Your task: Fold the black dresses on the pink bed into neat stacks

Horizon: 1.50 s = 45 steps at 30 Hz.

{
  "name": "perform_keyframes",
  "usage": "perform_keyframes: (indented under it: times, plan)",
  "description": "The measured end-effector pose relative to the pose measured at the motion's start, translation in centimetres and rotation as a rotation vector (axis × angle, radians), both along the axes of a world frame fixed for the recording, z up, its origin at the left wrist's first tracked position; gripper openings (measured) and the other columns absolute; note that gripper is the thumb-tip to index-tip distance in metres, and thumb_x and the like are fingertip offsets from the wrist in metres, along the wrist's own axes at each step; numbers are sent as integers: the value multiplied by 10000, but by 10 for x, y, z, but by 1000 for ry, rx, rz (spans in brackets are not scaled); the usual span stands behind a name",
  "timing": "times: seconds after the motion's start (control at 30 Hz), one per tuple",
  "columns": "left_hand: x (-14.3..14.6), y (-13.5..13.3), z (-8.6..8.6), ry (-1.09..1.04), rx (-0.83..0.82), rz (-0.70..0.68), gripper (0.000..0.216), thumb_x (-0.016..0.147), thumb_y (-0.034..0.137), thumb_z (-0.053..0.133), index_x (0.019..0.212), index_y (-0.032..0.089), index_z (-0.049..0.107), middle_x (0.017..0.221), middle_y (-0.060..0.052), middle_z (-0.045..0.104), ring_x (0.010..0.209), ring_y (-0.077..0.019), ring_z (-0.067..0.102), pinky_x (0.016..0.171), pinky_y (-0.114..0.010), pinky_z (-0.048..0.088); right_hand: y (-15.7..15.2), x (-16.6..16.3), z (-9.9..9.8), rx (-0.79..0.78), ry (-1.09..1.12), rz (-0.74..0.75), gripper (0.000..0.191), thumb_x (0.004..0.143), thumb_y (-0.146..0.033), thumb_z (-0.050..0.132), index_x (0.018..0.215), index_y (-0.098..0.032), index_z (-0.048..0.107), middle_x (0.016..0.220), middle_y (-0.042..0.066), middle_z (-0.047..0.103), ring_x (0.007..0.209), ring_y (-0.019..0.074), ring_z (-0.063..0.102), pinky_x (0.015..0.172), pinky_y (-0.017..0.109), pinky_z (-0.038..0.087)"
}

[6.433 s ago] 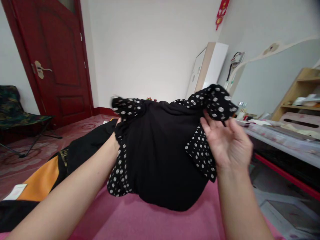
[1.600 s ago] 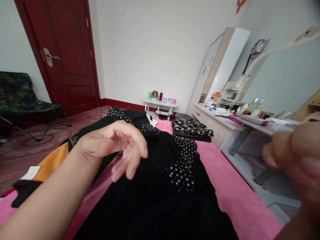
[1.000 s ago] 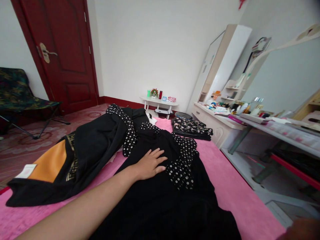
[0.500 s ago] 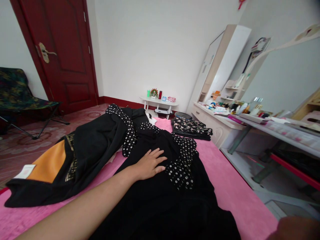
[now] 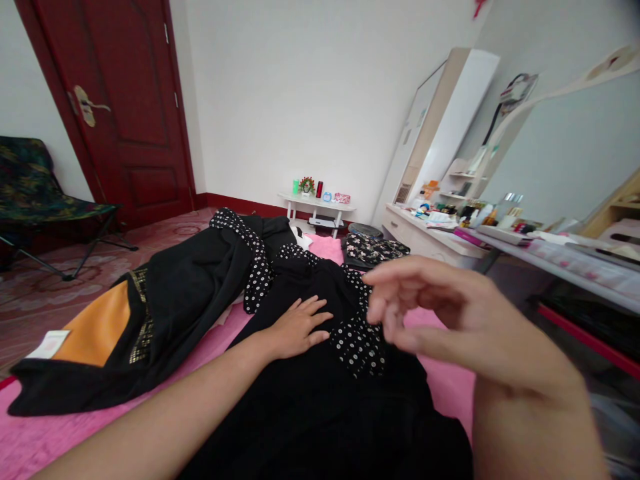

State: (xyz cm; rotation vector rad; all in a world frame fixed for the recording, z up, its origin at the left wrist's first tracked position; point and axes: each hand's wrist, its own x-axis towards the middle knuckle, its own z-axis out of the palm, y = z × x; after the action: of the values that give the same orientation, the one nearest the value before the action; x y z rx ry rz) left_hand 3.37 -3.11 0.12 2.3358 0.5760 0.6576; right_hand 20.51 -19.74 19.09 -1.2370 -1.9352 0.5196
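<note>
A black garment (image 5: 320, 407) with white-dotted sleeves lies spread on a pink bedcover (image 5: 450, 393). Flat on its upper part rests my left hand (image 5: 295, 328), fingers spread. One dotted sleeve (image 5: 357, 347) is folded inward beside that hand's fingertips. My right hand (image 5: 435, 303) hangs in the air over the garment's right side, with fingers curled and thumb apart, nothing between them; it hides part of the other sleeve folds. To the left lies another black garment (image 5: 185, 293) with an orange lining, a gold-studded strip and a white tag.
Folded floral clothes (image 5: 375, 247) sit at the bed's far end. A dressing table (image 5: 435, 233) crowded with bottles stands on the right. Behind the bed is a small white table (image 5: 320, 202); a camouflage folding chair (image 5: 45, 207) stands left by a red door (image 5: 115, 100).
My right hand has come up from the lower right corner and now hovers over the garment's right side. My left hand stays flat on the cloth.
</note>
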Motion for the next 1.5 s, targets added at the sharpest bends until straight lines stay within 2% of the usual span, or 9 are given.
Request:
perform_keyframes:
  times: [0.17, 0.33, 0.47, 0.57, 0.73, 1.0, 1.2, 1.37, 1.5]
  plan:
    - [-1, 4, 1, 267, 262, -36, 496, 901, 519, 421, 1348, 308, 457, 1503, -80, 295, 1396, -297, 196, 1100, -561, 145, 69, 29, -63, -537, -438, -376, 489, 625, -158, 727, 1090, -197, 580, 495, -60, 600, 478, 146, 611, 479, 207, 450]
    - [-2, 6, 0, 286, 274, -41, 507, 899, 539, 409, 1355, 318, 446, 1506, -76, 289, 1397, -297, 192, 1102, -552, 160, 96, 29, -121, -882, -397, -307, 514, 617, -172, 732, 1079, -168, 508, 425, -39, 586, 438, 181, 612, 393, 203, 433]
    - [-2, 6, 1, 283, 276, -40, 498, 906, 521, 410, 1358, 313, 442, 1507, -78, 286, 1397, -297, 192, 1103, -554, 161, 99, 45, -121, -776, -196, -265, 238, 659, -238, 701, 798, -176, 519, 429, -1, 590, 394, 162, 581, 363, 187, 410]
    - [-2, 5, 2, 288, 279, -39, 496, 905, 516, 418, 1357, 313, 441, 1506, -71, 289, 1397, -292, 195, 1105, -550, 166, 103, 88, -114, -446, 146, -590, 232, 704, -313, 644, 830, -166, 517, 548, 50, 646, 463, 177, 619, 425, 233, 477]
    - [-1, 4, 3, 311, 287, -23, 496, 905, 523, 411, 1353, 311, 444, 1507, -68, 289, 1396, -285, 201, 1103, -550, 175, 116, 153, -128, 286, 370, -994, 708, 645, -309, 672, 1275, -152, 390, 1272, 179, 541, 1059, 258, 604, 871, 393, 507]
    - [0, 3, 2, 307, 308, -11, 481, 905, 500, 428, 1344, 307, 456, 1499, -70, 306, 1392, -288, 213, 1096, -556, 192, 135, 111, -183, 70, -112, -752, 205, 703, -229, 592, 882, -171, 674, 972, 71, 660, 860, 195, 633, 861, 355, 482]
    - [4, 0, 10, 181, 315, 115, 396, 926, 419, 419, 1233, 224, 575, 1346, -84, 509, 1251, -235, 451, 1051, -400, 355, 134, 113, -204, -15, -60, -712, 145, 644, -186, 632, 777, -184, 691, 868, 40, 679, 841, 190, 633, 852, 338, 477]
    - [5, 3, 11, 75, 268, 210, 297, 915, 293, 443, 1100, 176, 643, 1112, -66, 620, 1039, -182, 569, 968, -300, 429, 132, 128, -205, -24, 61, -803, 219, 701, -250, 581, 889, -171, 660, 877, 49, 685, 772, 184, 651, 754, 320, 527]
    - [7, 4, 4, 129, 320, 211, 285, 857, 258, 525, 1108, 195, 644, 1172, -74, 560, 1066, -215, 531, 953, -334, 437, 127, 155, -199, 46, 143, -1132, 470, 757, -297, 497, 1191, -119, 512, 1064, 127, 624, 833, 217, 647, 738, 348, 539]
